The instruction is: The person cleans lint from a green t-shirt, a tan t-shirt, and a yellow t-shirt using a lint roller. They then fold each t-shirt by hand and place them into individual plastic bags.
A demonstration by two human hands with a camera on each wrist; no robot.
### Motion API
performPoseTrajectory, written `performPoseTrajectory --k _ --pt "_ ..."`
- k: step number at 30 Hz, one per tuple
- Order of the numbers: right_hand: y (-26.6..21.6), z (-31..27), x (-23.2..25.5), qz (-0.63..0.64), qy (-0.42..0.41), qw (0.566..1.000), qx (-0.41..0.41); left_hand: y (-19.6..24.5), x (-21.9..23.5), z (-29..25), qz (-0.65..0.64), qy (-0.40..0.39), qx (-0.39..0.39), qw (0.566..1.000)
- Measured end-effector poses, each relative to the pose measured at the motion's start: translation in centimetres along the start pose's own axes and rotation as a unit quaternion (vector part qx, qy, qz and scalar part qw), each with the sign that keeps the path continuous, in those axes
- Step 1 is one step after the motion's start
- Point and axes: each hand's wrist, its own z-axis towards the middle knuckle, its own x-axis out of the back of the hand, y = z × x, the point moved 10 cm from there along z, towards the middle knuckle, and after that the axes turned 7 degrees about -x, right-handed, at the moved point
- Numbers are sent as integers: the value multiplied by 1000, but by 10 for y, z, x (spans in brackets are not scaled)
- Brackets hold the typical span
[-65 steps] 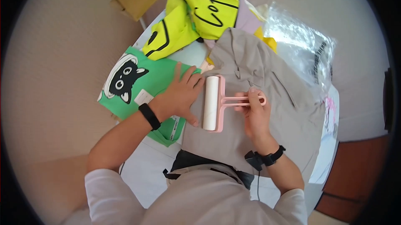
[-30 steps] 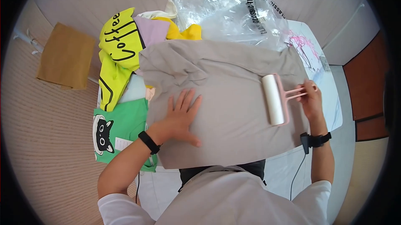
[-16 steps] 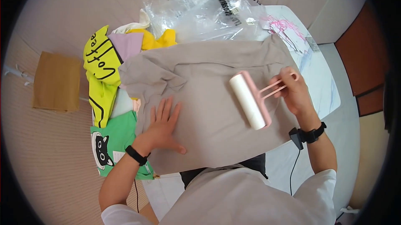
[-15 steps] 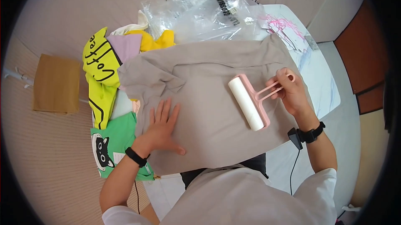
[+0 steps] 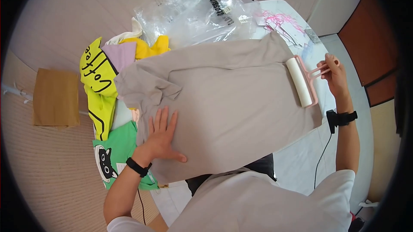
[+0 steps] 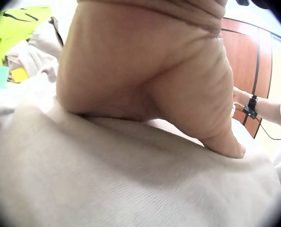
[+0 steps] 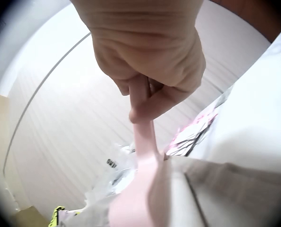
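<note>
Left hand (image 5: 161,140) braces garment (image 5: 228,98) while right hand (image 5: 337,79) works roller (image 5: 302,83) at its edge

Palm down, the left hand spreads its straight fingers on the gray-brown cloth and holds nothing; the right hand curls its fingers and thumb around the roller's pink handle (image 7: 144,135). For a good pass, the left hand is best pressed just firmly enough to stop the cloth creeping, with the roller drawn in long, straight, slightly overlapping strokes under light, even pressure. Folds (image 5: 161,88) beyond the left fingertips would likely catch and call for smoothing first; easing off near the edge should spare it from lifting.

The garment lies across the surface (image 5: 277,8), under the left hand, while the right hand sits out past its right edge. Just inward of the right hand, the roller lies over that edge, well apart from the left hand; how firmly it bears on the cloth cannot be told. A green shirt (image 5: 122,143) lies just left of the left hand; a clear bag (image 5: 189,14) and tags (image 5: 287,34) lie beyond the garment.
</note>
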Motion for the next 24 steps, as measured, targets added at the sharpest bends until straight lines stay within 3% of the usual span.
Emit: performPoseTrajectory --k 3,7,10,15,24 --pt "-15 -27 -53 36 -36 999 -6 1 -1 0 -3 -13 9 1000" --pt "7 -51 -104 32 -111 990 -76 2 -1 2 -6 -16 5 1000" --pt "21 -36 -69 30 -83 993 -77 0 -3 2 -7 -18 8 1000" --pt "35 -5 37 37 5 998 -54 -1 -5 1 -6 -17 12 1000" --pt "21 20 91 8 11 1000 -14 -1 -3 0 -3 -8 6 1000"
